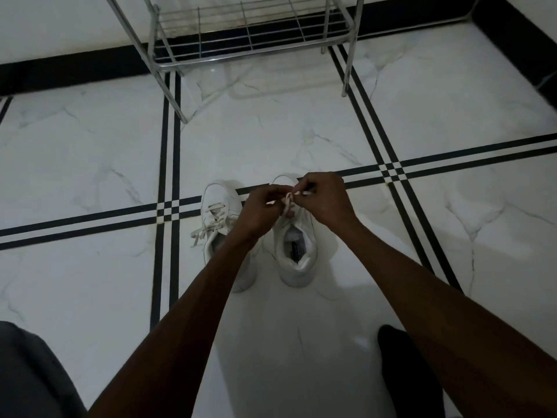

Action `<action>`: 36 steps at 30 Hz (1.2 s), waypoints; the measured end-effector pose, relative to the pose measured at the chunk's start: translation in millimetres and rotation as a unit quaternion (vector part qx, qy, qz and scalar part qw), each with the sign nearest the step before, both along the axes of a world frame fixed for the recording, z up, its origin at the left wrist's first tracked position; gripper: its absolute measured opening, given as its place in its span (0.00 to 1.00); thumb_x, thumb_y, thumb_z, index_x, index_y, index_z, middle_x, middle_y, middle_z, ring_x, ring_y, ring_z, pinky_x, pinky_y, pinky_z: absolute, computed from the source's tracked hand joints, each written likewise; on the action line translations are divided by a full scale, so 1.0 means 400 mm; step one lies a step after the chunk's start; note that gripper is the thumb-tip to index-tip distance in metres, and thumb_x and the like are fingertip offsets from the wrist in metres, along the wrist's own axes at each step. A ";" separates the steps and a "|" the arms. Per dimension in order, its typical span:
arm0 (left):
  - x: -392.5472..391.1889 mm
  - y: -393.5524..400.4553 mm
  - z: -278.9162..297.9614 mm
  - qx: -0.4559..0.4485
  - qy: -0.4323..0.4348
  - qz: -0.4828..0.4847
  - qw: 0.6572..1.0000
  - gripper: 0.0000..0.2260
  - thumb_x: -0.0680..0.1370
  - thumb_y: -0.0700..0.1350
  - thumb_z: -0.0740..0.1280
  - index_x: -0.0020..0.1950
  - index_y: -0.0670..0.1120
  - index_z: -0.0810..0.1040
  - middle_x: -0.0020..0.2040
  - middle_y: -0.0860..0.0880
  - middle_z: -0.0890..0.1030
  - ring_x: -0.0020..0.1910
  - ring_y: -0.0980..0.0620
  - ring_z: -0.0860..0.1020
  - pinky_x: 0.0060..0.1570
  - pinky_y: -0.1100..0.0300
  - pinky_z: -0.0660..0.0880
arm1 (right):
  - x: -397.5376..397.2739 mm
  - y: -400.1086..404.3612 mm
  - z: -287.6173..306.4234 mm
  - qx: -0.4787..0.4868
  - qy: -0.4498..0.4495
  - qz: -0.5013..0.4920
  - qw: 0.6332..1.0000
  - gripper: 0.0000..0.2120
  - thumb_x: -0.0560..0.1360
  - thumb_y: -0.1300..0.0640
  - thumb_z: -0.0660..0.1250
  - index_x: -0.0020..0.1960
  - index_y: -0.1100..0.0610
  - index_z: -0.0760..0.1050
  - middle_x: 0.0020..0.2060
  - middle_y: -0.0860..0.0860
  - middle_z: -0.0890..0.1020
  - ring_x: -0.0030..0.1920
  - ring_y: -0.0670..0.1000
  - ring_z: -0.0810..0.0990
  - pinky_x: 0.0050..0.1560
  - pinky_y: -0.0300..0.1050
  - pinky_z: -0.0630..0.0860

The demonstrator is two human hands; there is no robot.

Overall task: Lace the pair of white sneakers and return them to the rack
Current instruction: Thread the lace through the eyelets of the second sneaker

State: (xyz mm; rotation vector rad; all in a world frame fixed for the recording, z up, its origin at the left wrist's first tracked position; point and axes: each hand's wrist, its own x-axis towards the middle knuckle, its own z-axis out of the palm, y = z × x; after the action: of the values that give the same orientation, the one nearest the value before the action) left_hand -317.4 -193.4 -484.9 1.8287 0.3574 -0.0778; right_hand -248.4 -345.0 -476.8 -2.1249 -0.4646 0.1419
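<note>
Two white sneakers stand side by side on the floor, toes pointing away from me. The left sneaker point(217, 206) has its lace threaded, with loose ends trailing off to the left. Over the right sneaker point(297, 248) both my hands meet. My left hand point(259, 211) and my right hand point(324, 199) each pinch a part of its white lace point(287, 202) above the tongue. My hands hide the toe and eyelets of that shoe. The metal wire rack point(250, 34) stands at the far wall, its low shelf bare.
The floor is white marble tile with black double stripes. A rack leg point(177, 98) and another rack leg point(346, 73) stand ahead of the shoes. My grey-clad knee point(30, 372) is at lower left, a dark foot point(404, 372) at lower right.
</note>
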 end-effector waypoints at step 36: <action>-0.135 0.020 -0.014 0.421 -0.027 0.123 0.898 0.12 0.80 0.50 0.65 0.59 0.45 0.80 0.60 0.43 0.80 0.61 0.41 0.73 0.58 0.45 0.73 | -0.074 -0.137 -0.013 -0.104 0.435 0.040 0.894 0.43 0.64 0.45 0.81 0.73 0.53 0.66 0.67 0.56 0.75 0.60 0.55 0.80 0.51 0.55 0.84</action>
State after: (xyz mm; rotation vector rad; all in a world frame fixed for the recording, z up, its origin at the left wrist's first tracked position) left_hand -371.3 -185.6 -490.5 2.6115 0.6466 0.3581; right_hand -277.8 -399.8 -481.9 -1.9905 0.0097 1.1760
